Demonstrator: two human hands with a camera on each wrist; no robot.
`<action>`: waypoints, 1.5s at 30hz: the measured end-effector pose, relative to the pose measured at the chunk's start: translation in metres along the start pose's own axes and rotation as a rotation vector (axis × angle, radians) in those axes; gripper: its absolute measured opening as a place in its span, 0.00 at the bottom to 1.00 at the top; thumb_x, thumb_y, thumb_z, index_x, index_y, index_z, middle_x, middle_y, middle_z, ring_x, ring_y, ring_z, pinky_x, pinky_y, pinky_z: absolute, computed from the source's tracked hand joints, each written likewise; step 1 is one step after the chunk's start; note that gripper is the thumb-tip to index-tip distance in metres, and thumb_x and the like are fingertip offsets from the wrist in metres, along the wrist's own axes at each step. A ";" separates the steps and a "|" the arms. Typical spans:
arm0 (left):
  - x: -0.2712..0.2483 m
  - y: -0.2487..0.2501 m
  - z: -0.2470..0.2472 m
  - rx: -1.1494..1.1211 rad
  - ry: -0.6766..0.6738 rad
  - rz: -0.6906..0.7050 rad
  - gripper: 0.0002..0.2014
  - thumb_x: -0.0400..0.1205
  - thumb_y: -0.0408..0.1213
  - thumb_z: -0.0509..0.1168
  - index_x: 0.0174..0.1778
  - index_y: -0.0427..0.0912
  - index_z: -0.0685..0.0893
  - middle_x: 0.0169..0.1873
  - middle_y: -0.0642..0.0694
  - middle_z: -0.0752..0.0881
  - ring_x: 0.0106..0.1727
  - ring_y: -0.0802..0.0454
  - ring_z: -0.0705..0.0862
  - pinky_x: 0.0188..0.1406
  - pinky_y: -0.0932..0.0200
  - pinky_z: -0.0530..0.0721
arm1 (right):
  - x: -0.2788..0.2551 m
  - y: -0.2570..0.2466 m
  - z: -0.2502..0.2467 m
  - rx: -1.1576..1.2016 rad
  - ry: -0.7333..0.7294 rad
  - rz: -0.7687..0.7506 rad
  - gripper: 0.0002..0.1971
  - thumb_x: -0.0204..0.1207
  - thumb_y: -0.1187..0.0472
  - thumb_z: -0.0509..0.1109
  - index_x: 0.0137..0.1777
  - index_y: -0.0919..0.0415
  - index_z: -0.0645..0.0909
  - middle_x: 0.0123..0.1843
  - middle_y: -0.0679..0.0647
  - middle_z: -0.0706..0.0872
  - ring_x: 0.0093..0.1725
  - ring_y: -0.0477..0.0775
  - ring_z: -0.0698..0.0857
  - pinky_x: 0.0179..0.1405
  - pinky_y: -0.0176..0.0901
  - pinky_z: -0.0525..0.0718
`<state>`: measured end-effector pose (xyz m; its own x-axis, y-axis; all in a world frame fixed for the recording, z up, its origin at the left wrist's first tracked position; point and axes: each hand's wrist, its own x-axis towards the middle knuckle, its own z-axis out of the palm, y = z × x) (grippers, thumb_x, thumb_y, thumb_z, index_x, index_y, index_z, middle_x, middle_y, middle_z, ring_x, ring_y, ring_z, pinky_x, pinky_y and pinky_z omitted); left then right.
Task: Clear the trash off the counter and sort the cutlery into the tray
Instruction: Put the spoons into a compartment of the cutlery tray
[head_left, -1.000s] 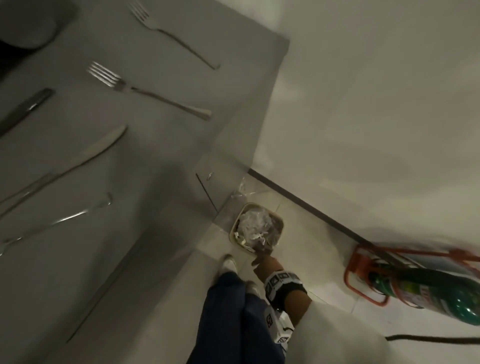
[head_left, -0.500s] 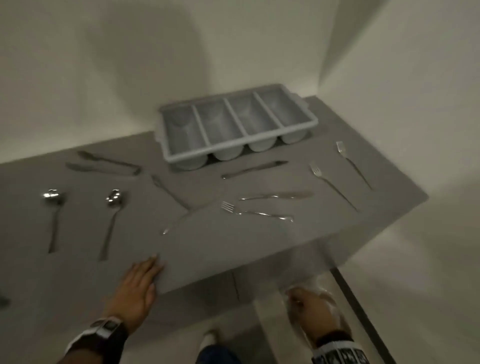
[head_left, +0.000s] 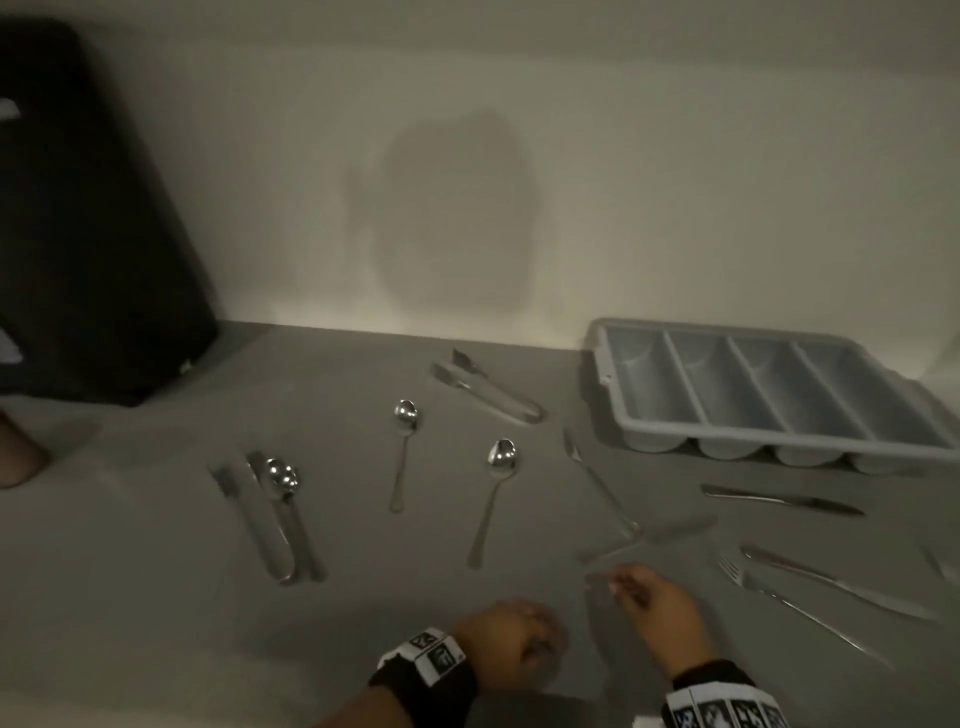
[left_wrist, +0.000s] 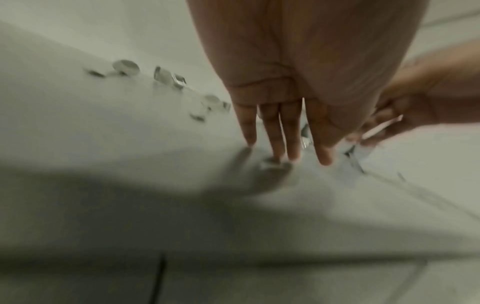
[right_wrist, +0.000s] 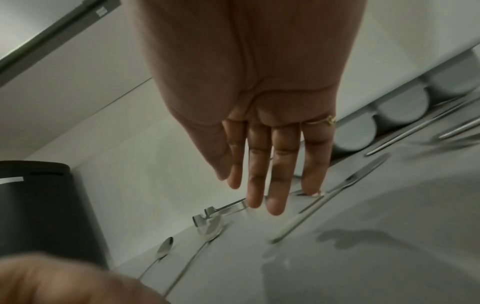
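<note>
Cutlery lies spread over the grey counter (head_left: 156, 571). An empty grey four-slot tray (head_left: 769, 395) stands at the back right. Three spoons (head_left: 501, 457) (head_left: 405, 415) (head_left: 283, 478) and tongs (head_left: 488, 389) lie left of it, and knives (head_left: 779, 501) (head_left: 841, 582) and a fork (head_left: 735, 571) lie in front of it. My left hand (head_left: 519, 639) hovers over the front edge with straight fingers (left_wrist: 275, 133), holding nothing. My right hand (head_left: 639, 592) is beside it, fingers (right_wrist: 280, 174) straight and empty, just short of a blurred thin utensil (head_left: 608, 551).
A tall black appliance (head_left: 78, 208) stands at the back left against the pale wall. A brownish object (head_left: 15, 452) shows at the left edge. Another fork (head_left: 597, 483) lies between the spoons and the tray.
A second ago my right hand was down at the floor bin with crumpled trash. It has come up over the counter, the left hand has shifted right, and my view swung left.
</note>
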<state>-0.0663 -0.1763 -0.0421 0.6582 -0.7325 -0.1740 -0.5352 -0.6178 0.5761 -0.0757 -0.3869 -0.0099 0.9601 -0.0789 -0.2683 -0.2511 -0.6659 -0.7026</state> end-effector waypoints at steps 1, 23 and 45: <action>-0.007 -0.010 -0.017 -0.045 0.005 -0.044 0.14 0.78 0.37 0.59 0.56 0.35 0.82 0.59 0.32 0.84 0.60 0.37 0.82 0.61 0.53 0.77 | 0.010 -0.014 0.012 -0.014 -0.005 -0.011 0.11 0.76 0.67 0.68 0.41 0.48 0.81 0.45 0.57 0.88 0.49 0.54 0.86 0.35 0.14 0.74; -0.137 -0.199 -0.119 -0.047 0.580 -1.017 0.23 0.72 0.50 0.68 0.61 0.52 0.71 0.57 0.51 0.85 0.57 0.48 0.85 0.62 0.49 0.77 | 0.152 -0.122 0.135 -0.246 0.043 0.288 0.13 0.70 0.64 0.68 0.53 0.70 0.80 0.54 0.67 0.86 0.55 0.67 0.84 0.61 0.54 0.82; -0.103 -0.200 -0.153 -0.012 0.466 -1.047 0.13 0.81 0.47 0.56 0.49 0.49 0.85 0.49 0.44 0.90 0.57 0.44 0.84 0.62 0.50 0.74 | 0.131 -0.115 0.098 0.048 -0.057 0.233 0.14 0.79 0.69 0.50 0.34 0.56 0.68 0.26 0.60 0.78 0.18 0.55 0.77 0.23 0.43 0.79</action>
<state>0.0534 0.0666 -0.0174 0.9111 0.3187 -0.2613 0.3948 -0.8570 0.3311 0.0665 -0.2481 -0.0289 0.8675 -0.1831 -0.4625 -0.4716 -0.5985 -0.6476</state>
